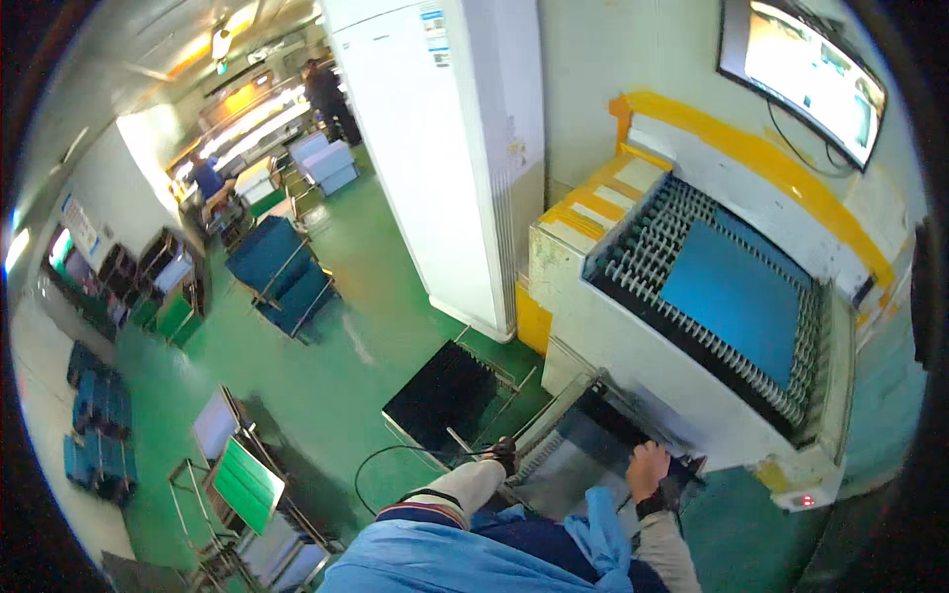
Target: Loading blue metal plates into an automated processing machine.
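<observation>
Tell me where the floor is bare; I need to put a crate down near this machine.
Bare green floor lies between the white cabinet, the blue racks and the black tray. Crowded: the machine's roller bed holds a blue panel, and both hands, left hand and right hand, work at its lower front.

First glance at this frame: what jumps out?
The blue panel lying on the roller bed of the white, yellow-trimmed machine, right of centre. Below it, the right hand rests at the machine's low front opening; the left hand is gloved dark, beside a black tray on the green floor.
</observation>
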The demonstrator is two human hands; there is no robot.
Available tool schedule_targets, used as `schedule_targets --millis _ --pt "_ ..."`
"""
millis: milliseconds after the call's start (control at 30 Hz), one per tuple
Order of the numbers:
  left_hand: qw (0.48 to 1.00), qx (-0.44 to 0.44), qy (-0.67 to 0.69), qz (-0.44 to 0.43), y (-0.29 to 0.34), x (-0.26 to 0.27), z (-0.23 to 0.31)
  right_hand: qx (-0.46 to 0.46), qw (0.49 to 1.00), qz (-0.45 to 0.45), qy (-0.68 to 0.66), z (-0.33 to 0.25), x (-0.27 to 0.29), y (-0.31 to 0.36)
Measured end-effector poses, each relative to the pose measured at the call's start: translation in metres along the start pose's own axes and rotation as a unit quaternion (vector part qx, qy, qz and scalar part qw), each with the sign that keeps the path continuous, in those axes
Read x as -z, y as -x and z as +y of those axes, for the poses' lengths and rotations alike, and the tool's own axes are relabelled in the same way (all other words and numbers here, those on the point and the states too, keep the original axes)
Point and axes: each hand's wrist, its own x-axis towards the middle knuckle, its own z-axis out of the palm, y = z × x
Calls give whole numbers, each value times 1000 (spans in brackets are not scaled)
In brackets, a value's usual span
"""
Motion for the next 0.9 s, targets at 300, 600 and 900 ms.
schedule_targets --millis 300,600,900 --pt "991 58 107 48 13 1 1 14 999 7 -41 -3 -1 -5" --pt "983 71 161 41 6 0 1 33 994 55 -93 -6 50 -11" --pt "981 70 169 55 -2 -17 -11 45 979 140 -140 -24 173 -29"
